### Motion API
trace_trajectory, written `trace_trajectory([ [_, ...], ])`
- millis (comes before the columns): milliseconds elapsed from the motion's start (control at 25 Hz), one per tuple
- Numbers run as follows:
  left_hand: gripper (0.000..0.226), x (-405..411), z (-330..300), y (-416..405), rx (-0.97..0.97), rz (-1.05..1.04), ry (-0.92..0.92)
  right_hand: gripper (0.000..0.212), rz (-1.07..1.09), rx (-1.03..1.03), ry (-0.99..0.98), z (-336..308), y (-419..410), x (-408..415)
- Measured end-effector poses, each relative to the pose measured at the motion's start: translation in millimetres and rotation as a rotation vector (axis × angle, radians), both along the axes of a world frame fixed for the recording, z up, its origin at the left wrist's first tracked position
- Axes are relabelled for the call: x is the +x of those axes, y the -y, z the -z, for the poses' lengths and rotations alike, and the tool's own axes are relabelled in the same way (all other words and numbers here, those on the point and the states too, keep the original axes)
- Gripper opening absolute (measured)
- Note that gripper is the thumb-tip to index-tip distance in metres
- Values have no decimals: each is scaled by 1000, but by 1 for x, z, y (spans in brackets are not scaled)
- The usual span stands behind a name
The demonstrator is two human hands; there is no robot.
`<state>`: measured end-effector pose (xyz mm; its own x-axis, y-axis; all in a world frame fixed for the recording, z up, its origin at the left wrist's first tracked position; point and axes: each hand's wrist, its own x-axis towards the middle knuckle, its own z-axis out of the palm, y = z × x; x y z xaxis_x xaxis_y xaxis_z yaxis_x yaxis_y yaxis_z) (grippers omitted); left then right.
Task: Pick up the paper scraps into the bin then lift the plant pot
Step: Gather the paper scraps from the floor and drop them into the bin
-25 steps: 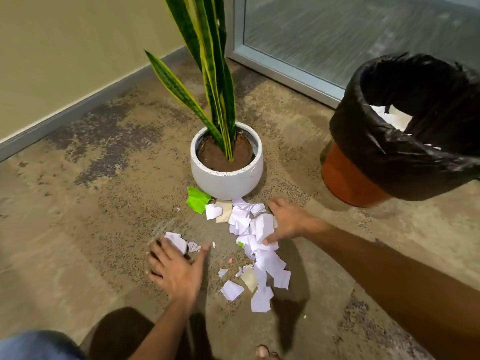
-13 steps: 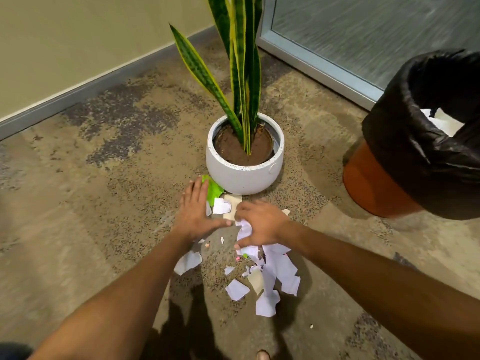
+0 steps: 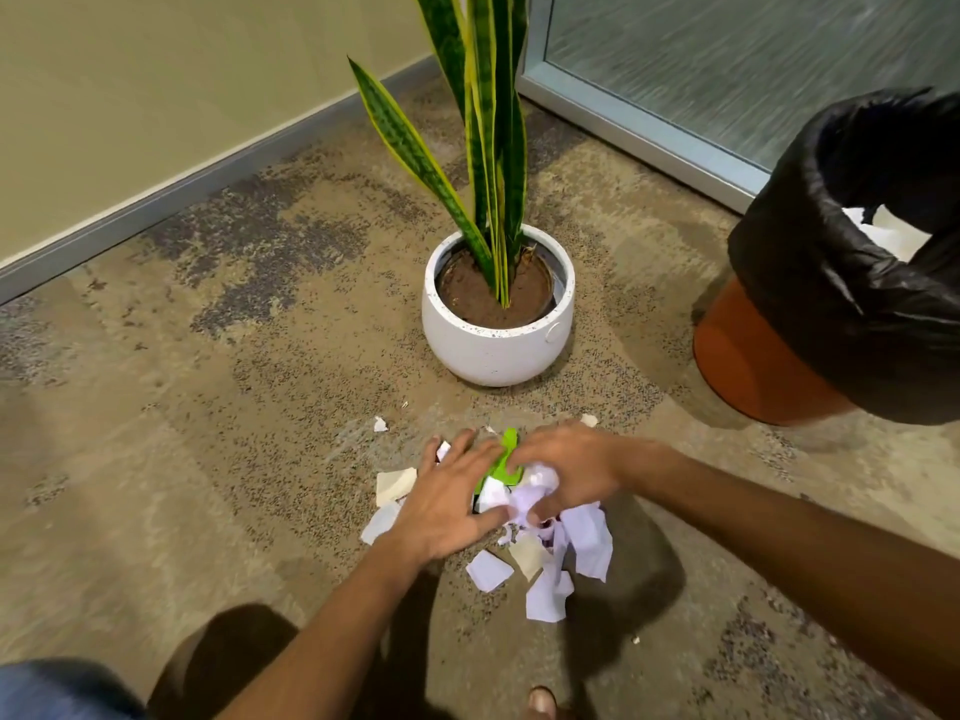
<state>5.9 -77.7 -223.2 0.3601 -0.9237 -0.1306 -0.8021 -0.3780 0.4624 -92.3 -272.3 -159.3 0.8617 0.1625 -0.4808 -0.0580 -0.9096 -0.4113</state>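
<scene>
Paper scraps are being bunched: right hand curling around them, left hand pressing flat, gripping nothing. Loose edge pieces risk dropping en route to the bin at two o'clock.

Warm, even indoor light falls from above and behind, throwing soft dark shadows of the arms onto the carpet beside the paper scraps. The frosted glass panel is motion-streaked. Wide-angle bending shows along the edges.
</scene>
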Motion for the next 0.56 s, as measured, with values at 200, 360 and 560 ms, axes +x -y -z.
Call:
trace_trajectory([
  [200, 109, 4, -2, -41, -10, -552, 48, 124, 353, -223, -245, -9, 47, -30],
  [360, 139, -10, 10, -56, 153, -571, -72, 138, 289, -290, -276, 10, 24, -39],
  [560, 129, -31, 6, -9, 130, -212, -81, 109, 174, -275, -11, 26, -28, -30],
])
